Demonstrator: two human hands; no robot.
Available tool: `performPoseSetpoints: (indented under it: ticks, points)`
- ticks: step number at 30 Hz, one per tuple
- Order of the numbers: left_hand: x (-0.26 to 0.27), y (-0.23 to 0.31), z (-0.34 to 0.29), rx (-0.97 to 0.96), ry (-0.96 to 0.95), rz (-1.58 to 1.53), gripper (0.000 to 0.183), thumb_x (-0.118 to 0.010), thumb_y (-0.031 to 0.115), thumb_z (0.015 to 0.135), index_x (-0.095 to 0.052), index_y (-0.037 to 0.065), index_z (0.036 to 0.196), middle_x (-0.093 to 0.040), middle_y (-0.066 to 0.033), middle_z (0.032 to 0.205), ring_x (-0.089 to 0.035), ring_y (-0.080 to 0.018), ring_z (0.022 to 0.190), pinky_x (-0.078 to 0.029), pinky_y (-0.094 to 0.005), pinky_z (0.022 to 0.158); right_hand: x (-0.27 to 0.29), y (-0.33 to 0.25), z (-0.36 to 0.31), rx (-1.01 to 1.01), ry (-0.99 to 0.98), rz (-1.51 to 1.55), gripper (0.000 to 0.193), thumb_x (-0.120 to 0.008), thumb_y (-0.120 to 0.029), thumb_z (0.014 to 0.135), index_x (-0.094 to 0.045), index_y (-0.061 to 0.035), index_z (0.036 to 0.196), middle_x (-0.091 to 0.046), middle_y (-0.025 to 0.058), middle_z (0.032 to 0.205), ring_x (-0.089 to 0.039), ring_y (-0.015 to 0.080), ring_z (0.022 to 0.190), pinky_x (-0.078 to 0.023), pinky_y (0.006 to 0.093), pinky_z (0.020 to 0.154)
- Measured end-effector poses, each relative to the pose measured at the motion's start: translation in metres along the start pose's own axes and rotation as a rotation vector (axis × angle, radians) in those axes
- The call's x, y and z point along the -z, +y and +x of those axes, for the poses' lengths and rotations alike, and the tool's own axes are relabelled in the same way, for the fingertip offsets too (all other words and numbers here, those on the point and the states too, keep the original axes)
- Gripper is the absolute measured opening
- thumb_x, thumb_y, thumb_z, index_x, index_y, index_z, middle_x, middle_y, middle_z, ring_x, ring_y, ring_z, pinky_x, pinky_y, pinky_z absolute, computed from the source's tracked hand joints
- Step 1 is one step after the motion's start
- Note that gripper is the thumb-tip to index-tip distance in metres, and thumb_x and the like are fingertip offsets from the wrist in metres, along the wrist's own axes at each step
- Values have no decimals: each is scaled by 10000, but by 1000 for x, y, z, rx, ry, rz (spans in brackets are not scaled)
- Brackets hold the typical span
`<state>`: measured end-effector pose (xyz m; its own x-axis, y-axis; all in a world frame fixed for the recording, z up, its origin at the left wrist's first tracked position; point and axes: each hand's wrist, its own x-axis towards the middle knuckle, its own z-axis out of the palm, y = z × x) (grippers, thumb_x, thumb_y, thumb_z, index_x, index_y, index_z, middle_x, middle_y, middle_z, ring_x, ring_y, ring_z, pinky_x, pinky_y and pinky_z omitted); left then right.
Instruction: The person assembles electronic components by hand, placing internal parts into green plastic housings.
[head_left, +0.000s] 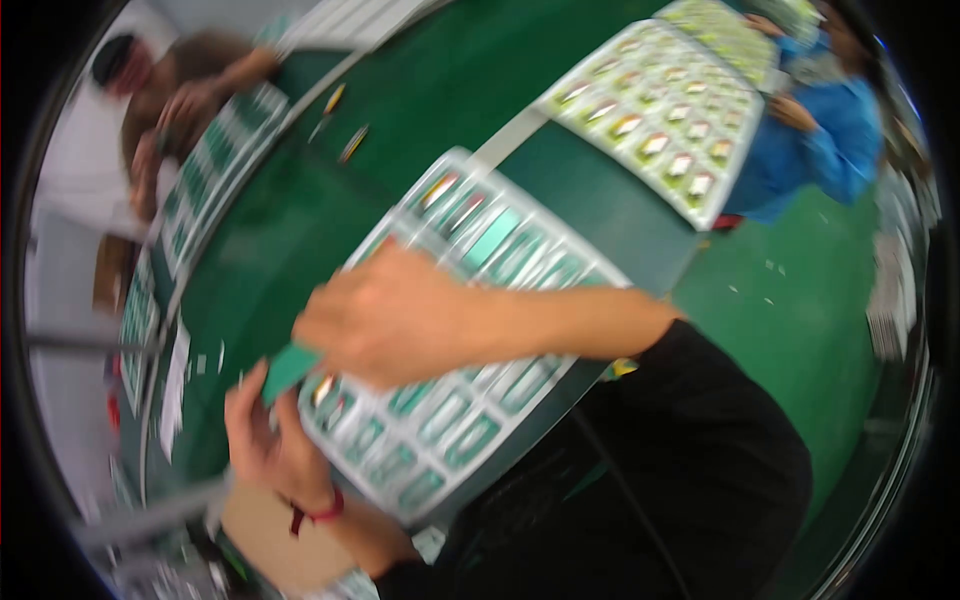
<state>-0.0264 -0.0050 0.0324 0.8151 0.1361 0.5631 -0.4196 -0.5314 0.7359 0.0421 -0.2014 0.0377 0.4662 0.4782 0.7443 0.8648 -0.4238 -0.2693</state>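
Note:
A flat green strip (289, 371) spans the gap between my two hands, left of a pale plastic tray. Thumb and forefinger of my left hand (268, 440) pinch its lower end; a red band circles that wrist. My right hand (395, 315) reaches across the tray with curled fingers at the strip's upper end; blur hides its exact grip. Beneath my right arm lies the compartmented tray (548, 218), with green showing in many pockets. One pocket holds a light green piece (491, 238), and a few others hold small orange and white parts (439, 190).
Beyond my tray, another tray (655, 110) holds yellow-green items before a person in blue (845, 140). At the far left, a person in brown (200, 70) works over more trays (225, 150). Two slim tools (354, 143) and a white paper strip (175, 390) lie on the green table.

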Motion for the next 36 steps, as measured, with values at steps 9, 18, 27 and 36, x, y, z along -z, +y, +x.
performPoseSetpoints:
  ticks: [9, 18, 27, 36]
  points:
    - [26, -33, -35, 342, -72, 192, 167, -727, 37, 793, -640, 19, 935, -626, -49, 903, -588, -101, 707, -487, -228, 617, 19, 27, 17, -181, -66, 284, 203, -700, -255, 798, -671, -60, 847, -637, 103, 645, -624, 294, 566, -481, 362, 524]
    - [-15, -61, -47, 446, -328, 406, 178, -758, 155, 763, -659, 60, 878, -603, -68, 805, -545, -175, 557, -425, -294, 541, 54, 108, 1, -552, -386, -197, 268, -632, -219, 862, -649, 4, 1009, -639, 141, 753, -606, 289, 715, -474, 373, 667]
    - [-18, -60, -39, 286, -497, 665, 179, -763, 203, 760, -706, 68, 861, -607, -57, 842, -604, -243, 671, -460, -357, 582, 60, 135, -12, -743, -549, -171, 346, -618, -227, 863, -606, -33, 1149, -658, 145, 832, -620, 314, 841, -477, 411, 734]
    - [-97, -26, -10, 58, -688, 573, 284, -774, 191, 725, -669, 85, 967, -597, -50, 856, -585, -220, 589, -471, -325, 532, -97, 199, 47, -385, -752, -186, 351, -480, -130, 875, -538, -100, 1219, -641, 154, 1101, -613, 347, 1045, -508, 464, 857]
